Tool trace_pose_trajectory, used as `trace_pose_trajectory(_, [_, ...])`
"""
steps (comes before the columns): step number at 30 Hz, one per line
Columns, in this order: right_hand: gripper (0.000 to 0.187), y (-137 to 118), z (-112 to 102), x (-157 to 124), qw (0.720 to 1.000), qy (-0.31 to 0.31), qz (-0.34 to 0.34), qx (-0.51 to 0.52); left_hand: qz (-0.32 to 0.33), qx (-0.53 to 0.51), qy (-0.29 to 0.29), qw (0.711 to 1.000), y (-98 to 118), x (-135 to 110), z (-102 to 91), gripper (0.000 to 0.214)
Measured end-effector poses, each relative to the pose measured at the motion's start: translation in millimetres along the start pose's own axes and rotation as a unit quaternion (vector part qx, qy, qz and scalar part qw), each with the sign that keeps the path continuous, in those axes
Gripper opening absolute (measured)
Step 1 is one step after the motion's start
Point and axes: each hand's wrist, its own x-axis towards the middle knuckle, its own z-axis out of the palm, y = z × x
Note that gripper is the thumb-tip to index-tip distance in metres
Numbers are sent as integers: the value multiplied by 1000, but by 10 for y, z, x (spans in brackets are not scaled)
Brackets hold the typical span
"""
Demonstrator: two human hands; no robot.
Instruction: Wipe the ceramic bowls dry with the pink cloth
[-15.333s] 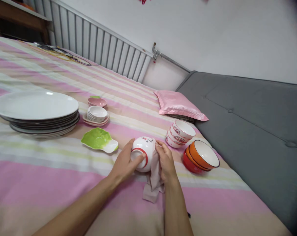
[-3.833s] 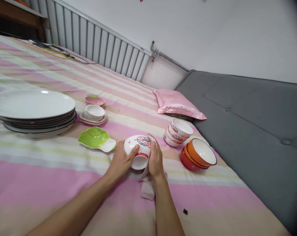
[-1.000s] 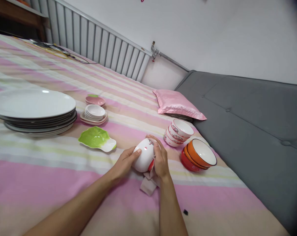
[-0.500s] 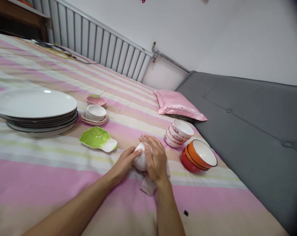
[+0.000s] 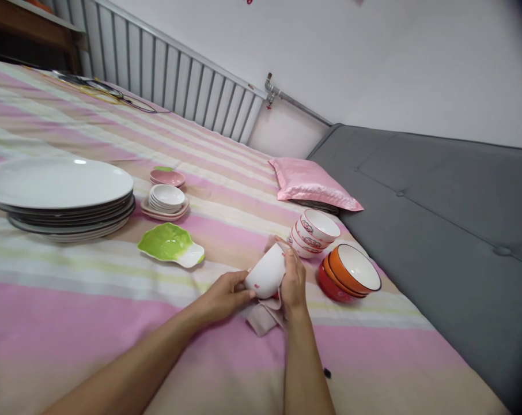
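Note:
Tilted on its side between my hands is a white bowl (image 5: 267, 272) with small red marks. My left hand (image 5: 229, 295) pinches its left edge between thumb and fingers. On the other side my right hand (image 5: 294, 280) is closed round a pale pinkish cloth (image 5: 264, 317), pressing it to the bowl; part of the cloth hangs below. Some right-hand fingers are hidden behind the bowl. Just beyond the right hand stands a stack of white bowls (image 5: 320, 226) with red-rimmed patterns. Nearby, orange and red bowls (image 5: 351, 274) are stacked and tilted.
On the striped bedsheet (image 5: 226, 369) to the left lie a green leaf-shaped dish (image 5: 168, 242), small white bowls (image 5: 168, 196) on pinkish dishes, pink dishes (image 5: 168, 177) and a tall plate stack (image 5: 57, 184). A pink pillow (image 5: 315, 184) lies by the grey headboard (image 5: 438, 213).
The white bowl has been turned, so more of its outer side and red marks show. My right hand has moved right with the cloth; my left hand now grips the bowl's lower left edge.

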Motion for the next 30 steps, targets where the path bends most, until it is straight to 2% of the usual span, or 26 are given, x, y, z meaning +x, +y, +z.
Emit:
trace_pose_trajectory(4, [44,-31,15,-13,999,-31,1,34,6,-67,-2,998,108,-25,14,35])
trace_pose_trajectory(9, [41,-169,95,-59,995,-86,-36,27,1,-156,35,987,217,-67,-7,40])
trace_pose_trajectory(13, [39,-323,165,-109,984,-145,-95,-44,18,-188,94,978,242,-68,-37,40])
trace_pose_trajectory(16, [39,-425,208,-150,966,-178,-139,-123,27,-206,112,972,250,-57,-53,37])
trace_pose_trajectory(19, [38,-475,236,-176,954,-192,-153,-175,34,-186,133,973,262,-46,-60,34])
trace_pose_trajectory(22, [38,-446,233,-166,956,-181,-149,-179,23,-129,158,979,268,-42,-63,39])
trace_pose_trajectory(24, [39,-377,207,-135,964,-161,-135,-164,4,-100,147,984,258,-44,-67,44])
trace_pose_trajectory(27, [41,-211,143,-68,985,-107,-92,-94,-27,-77,85,993,198,-41,-76,46])
trace_pose_trajectory(30, [43,-31,78,-6,999,-47,-18,10,-50,-39,25,998,93,-26,-83,42])
